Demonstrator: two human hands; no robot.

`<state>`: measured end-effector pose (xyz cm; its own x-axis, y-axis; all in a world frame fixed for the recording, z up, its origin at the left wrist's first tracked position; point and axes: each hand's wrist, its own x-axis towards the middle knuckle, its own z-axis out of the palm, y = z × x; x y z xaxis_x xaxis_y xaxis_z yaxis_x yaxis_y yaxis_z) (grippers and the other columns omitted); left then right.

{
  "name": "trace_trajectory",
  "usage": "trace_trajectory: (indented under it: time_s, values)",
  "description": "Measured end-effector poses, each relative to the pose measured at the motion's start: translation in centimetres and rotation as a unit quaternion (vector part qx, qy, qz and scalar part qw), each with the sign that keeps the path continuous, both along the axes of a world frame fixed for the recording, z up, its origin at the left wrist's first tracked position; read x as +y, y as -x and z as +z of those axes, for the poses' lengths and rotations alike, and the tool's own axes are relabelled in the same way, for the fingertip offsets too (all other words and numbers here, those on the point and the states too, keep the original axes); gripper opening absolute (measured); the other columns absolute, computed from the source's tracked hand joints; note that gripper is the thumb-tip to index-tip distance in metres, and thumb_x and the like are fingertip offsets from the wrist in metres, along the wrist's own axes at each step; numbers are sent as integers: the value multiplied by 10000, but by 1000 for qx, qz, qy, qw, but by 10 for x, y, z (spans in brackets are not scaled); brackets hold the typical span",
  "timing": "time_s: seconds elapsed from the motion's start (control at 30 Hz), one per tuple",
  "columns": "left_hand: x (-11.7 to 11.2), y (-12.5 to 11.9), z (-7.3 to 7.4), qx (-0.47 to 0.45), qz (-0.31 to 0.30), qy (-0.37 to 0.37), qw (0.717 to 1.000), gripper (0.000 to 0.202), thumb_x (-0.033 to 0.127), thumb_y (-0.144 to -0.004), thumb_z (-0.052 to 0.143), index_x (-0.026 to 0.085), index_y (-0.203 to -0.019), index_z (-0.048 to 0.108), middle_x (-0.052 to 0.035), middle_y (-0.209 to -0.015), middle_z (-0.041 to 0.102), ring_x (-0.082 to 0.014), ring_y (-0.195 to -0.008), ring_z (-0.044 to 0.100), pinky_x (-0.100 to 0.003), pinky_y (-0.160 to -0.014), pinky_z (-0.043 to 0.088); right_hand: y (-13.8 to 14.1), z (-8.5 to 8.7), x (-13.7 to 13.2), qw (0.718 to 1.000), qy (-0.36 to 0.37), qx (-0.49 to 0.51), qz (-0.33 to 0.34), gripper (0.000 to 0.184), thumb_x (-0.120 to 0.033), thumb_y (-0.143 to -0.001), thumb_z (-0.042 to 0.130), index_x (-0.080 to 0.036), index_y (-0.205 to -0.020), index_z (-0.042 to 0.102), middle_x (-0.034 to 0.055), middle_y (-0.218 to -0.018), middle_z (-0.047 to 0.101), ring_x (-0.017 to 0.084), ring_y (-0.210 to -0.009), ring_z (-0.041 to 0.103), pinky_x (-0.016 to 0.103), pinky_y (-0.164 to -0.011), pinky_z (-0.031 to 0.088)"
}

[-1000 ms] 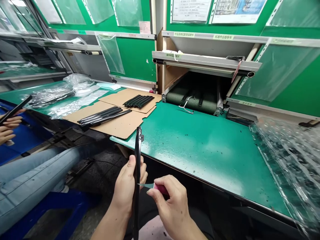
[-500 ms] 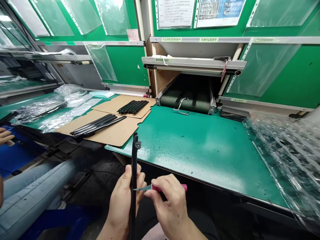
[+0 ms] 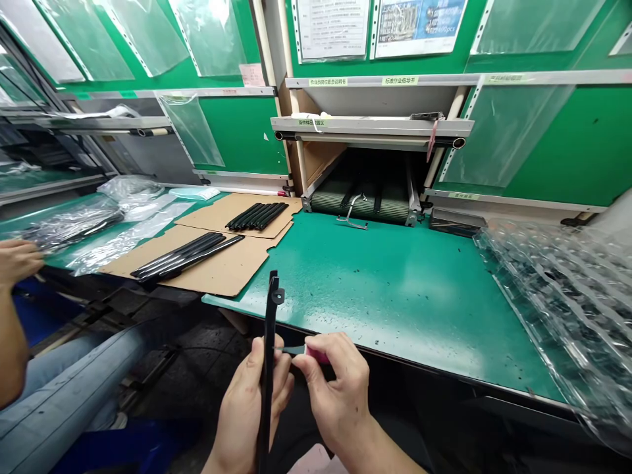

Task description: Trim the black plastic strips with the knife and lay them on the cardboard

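Note:
My left hand (image 3: 249,405) is wrapped round a long thin black plastic strip (image 3: 270,316) that stands upright in front of the table's near edge, a small clip at its top. My right hand (image 3: 336,388) pinches a small pink-handled knife (image 3: 309,353) whose blade points left and touches the strip's edge just above my left fingers. Both hands are below the green table (image 3: 395,296).
Cardboard sheets (image 3: 217,260) carry rows of black strips (image 3: 185,253) at left. A small conveyor (image 3: 365,197) opens at the back. Clear plastic trays (image 3: 567,296) are stacked at right. A seated person in jeans (image 3: 64,395) works at left, one hand (image 3: 17,260) on plastic bags.
The view has tilted up slightly. My right hand with the knife has risen a little along the strip. The person at left has put a hand on the bags.

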<state>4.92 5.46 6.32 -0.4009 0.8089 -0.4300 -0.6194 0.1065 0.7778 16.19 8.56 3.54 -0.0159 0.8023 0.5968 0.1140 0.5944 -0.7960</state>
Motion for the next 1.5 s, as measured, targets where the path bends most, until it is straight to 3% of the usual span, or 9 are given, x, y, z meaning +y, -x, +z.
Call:
trace_trajectory:
  time_s: [0.13, 0.3, 0.43, 0.57, 0.73, 0.93, 1.13, 1.37, 1.5]
  values:
    - [0, 2, -5, -8, -37, -7, 999, 406, 567, -765, 715, 201, -761, 541, 88, -507, 285, -56, -407, 286, -146, -392, 331, 0, 7, 0, 996, 64, 17, 64, 231, -257, -1002, 431, -203, -889, 625, 2, -751, 594, 135, -669, 561, 257, -624, 415]
    - [-1, -1, -4, -6, -35, -17, 999, 387, 532, -729, 763, 184, -762, 598, 19, -623, 520, -129, -570, 538, -215, -516, 490, 11, 19, 4, 957, 251, 7, 144, 330, -334, -712, 793, -211, -662, 491, -75, -603, 435, 91, -545, 373, 219, -493, 306]
    - [-1, -2, -3, -7, -27, 11, 1000, 338, 487, -776, 734, 177, -898, 681, -43, -785, 658, -193, -731, 651, -239, -571, 543, 19, 30, 15, 922, 350, 41, 159, 460, -284, -559, 868, -215, -622, 417, -97, -587, 408, 76, -540, 314, 210, -471, 268]
    - [-1, -1, -6, 4, -1, 63, 998, 322, 428, -798, 731, 202, -1023, 685, -41, -743, 674, -167, -594, 643, -251, -533, 550, 19, 36, 33, 928, 342, 65, 132, 450, -348, -561, 867, -215, -637, 445, -110, -556, 370, 76, -525, 294, 211, -459, 260]
    - [2, 0, -7, -15, -102, -17, 995, 427, 580, -822, 649, 161, -737, 634, 81, -400, 315, -37, -301, 217, -148, -289, 224, 22, 35, 50, 923, 345, 109, 133, 454, -391, -562, 868, -213, -652, 460, -118, -548, 358, 70, -502, 311, 206, -456, 286]
    - [16, 9, -5, -33, -30, -16, 999, 319, 477, -805, 716, 177, -809, 609, 12, -554, 532, -129, -498, 537, -207, -462, 467, 29, 17, 28, 936, 330, 8, 118, 532, -430, -497, 904, -224, -662, 442, -97, -597, 413, 88, -551, 335, 212, -475, 295]
    - [34, 32, 10, -2, 16, -46, 999, 354, 462, -957, 484, 192, -734, 534, 89, -421, 282, -50, -307, 209, -147, -301, 207, 30, 0, -13, 949, 272, -71, 141, 624, -596, -501, 871, -221, -631, 390, -80, -584, 431, 98, -555, 376, 223, -486, 305]
    - [35, 37, 11, 19, 42, -54, 997, 319, 435, -969, 468, 195, -767, 527, 97, -415, 274, -50, -293, 210, -146, -299, 178, 22, -9, -25, 957, 199, -67, 200, 421, -603, -712, 772, -289, -990, 741, -47, -665, 513, 107, -556, 460, 246, -546, 381]
    - [35, 35, 6, 55, 55, -56, 995, 345, 479, -956, 486, 191, -772, 536, 98, -422, 282, -45, -308, 220, -140, -313, 191, 25, -9, -26, 919, 314, -13, 237, 408, -578, -632, 826, -204, -661, 666, -76, -525, 374, 89, -503, 331, 250, -479, 252]
